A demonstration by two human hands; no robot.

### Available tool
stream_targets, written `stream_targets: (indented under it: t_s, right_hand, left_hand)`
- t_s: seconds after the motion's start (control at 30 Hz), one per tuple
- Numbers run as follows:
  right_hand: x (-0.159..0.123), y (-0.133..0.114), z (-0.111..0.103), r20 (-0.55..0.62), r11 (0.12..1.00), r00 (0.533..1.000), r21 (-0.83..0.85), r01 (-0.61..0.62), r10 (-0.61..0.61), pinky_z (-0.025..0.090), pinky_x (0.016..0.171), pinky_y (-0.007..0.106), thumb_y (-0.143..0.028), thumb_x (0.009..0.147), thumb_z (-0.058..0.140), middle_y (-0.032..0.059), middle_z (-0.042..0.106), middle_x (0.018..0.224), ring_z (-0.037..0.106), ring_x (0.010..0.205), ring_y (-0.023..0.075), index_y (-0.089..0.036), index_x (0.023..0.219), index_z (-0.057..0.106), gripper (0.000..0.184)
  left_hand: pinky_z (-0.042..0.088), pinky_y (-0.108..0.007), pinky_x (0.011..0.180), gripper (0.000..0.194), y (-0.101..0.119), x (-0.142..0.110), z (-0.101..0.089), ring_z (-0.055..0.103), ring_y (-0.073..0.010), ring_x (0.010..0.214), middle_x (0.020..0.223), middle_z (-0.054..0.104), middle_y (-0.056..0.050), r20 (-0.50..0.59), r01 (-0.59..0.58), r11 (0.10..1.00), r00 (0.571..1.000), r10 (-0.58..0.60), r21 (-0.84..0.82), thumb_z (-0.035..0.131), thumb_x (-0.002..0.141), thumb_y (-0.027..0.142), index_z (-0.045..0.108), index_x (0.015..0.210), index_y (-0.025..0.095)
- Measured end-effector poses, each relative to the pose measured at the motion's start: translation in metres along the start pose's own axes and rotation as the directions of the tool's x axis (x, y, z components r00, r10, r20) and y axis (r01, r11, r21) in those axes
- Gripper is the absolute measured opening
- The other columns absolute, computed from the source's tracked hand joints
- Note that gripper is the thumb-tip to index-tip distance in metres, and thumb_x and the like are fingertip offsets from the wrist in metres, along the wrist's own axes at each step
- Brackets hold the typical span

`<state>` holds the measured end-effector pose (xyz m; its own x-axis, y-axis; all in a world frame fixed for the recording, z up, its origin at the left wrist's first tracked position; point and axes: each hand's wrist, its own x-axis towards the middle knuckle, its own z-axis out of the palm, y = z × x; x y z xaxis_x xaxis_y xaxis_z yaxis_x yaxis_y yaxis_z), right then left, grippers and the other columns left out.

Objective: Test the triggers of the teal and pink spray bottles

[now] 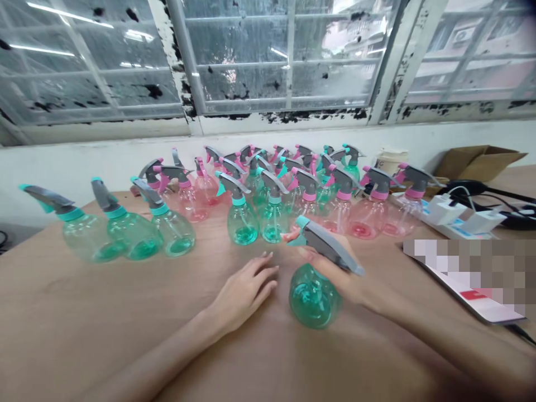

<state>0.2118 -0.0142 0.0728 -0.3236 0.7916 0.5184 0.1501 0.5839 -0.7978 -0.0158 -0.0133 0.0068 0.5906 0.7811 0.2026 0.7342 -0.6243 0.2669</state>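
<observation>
My right hand (330, 262) is wrapped round the neck of a green spray bottle (314, 298) with a grey and teal trigger head. That bottle leans a little, and whether its base touches the table I cannot tell. Palm down on the wooden table (201, 346), my left hand (247, 287) lies with fingers stretched out, holding nothing. Just beyond it stand two green spray bottles (243, 223) side by side. Three more green spray bottles (134, 237) stand in a row at the left. Several pink spray bottles (368, 218) line the right of the group.
Behind the front bottles, more pink and green ones crowd towards the wall and window (276, 56). On the right are a power strip (456, 223) with white chargers, black cables, a brown cardboard box (477, 162), a white cup (391, 161) and a partly blurred flat device (473, 290).
</observation>
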Motion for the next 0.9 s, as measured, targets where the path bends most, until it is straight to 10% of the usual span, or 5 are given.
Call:
stream_targets:
  t_s: [0.5,0.9]
  right_hand:
    - [0.027,0.010,0.019,-0.041,0.999,0.999,-0.033,-0.013,0.011,0.041,0.054,0.025,-0.037,0.090,0.057,-0.0019,0.056,0.069,0.052,0.060,0.0124,-0.021,0.082,0.058,0.019]
    - [0.022,0.004,0.011,0.051,0.997,0.996,0.002,-0.072,0.072,0.037,0.046,0.026,-0.029,0.091,0.054,-0.0061,0.046,0.055,0.041,0.047,0.0121,-0.023,0.106,0.062,0.018]
  left_hand:
    - [0.039,-0.045,0.109,0.040,0.000,0.000,0.003,0.042,-0.0257,0.135,0.147,0.045,-0.012,0.009,0.079,0.993,0.997,-0.080,0.085,0.043,0.099,0.029,0.046,0.137,0.015]
    - [0.038,-0.046,0.110,0.039,-0.004,-0.004,0.007,0.042,-0.0257,0.136,0.147,0.046,-0.011,-0.034,0.070,0.993,0.997,-0.068,0.091,0.041,0.100,0.030,0.047,0.136,0.018]
